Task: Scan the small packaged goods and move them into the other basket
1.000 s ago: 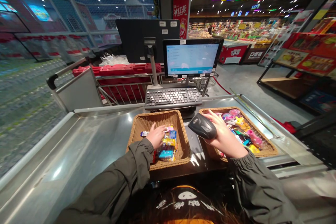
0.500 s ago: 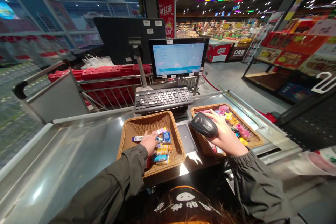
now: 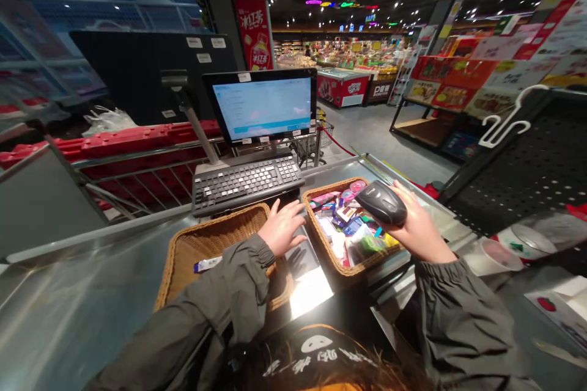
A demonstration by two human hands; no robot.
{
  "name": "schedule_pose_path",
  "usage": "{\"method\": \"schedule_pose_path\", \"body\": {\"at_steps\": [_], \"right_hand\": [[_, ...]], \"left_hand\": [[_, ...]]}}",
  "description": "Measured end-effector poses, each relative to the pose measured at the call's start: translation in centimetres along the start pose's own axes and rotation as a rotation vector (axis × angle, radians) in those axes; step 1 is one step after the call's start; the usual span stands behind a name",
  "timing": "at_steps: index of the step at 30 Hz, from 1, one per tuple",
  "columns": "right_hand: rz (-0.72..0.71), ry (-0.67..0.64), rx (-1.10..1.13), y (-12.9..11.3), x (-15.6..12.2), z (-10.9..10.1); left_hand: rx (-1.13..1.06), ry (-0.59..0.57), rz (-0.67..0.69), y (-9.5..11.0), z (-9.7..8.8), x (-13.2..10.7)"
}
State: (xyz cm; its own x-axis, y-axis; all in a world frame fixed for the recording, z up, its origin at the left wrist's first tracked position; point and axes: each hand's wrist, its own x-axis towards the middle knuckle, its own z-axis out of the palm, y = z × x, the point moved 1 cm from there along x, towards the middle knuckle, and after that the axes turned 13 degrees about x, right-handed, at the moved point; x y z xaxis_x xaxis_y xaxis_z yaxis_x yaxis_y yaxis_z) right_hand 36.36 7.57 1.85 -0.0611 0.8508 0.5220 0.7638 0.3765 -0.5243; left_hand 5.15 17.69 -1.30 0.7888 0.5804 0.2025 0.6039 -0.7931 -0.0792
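Observation:
My right hand (image 3: 415, 226) grips a black handheld barcode scanner (image 3: 381, 202) over the right wicker basket (image 3: 321, 238), which is full of small colourful packets (image 3: 348, 226). My left hand (image 3: 280, 227) hovers with fingers spread and nothing in it, between the two baskets and above a flat scanner plate (image 3: 302, 259). The left wicker basket (image 3: 192, 244) lies under my left sleeve, with one small packet (image 3: 207, 264) showing in it.
A keyboard (image 3: 245, 181) and a lit monitor (image 3: 262, 107) stand just behind the baskets on the steel checkout counter (image 3: 68, 305). Red crates and a metal rail lie to the left. A black perforated rack (image 3: 527, 165) and a cup (image 3: 493, 255) are to the right.
My left hand has come out of the left basket and moved right towards the gap between the baskets. My view has swung right; the scanner stays in my right hand.

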Motion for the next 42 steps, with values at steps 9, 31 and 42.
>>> {"method": "schedule_pose_path", "body": {"at_steps": [9,31,42], "right_hand": [[0.047,0.008,0.013,2.6,-0.2,-2.4],[0.115,-0.099,0.131,5.5,1.6,-0.2],[0.119,-0.117,0.086,4.5,0.9,-0.1]], "left_hand": [[0.035,0.036,-0.112,3.2,4.1,10.5],[0.088,0.044,-0.179,4.5,8.4,15.2],[0.025,-0.015,-0.398,0.7,7.1,11.8]]}}
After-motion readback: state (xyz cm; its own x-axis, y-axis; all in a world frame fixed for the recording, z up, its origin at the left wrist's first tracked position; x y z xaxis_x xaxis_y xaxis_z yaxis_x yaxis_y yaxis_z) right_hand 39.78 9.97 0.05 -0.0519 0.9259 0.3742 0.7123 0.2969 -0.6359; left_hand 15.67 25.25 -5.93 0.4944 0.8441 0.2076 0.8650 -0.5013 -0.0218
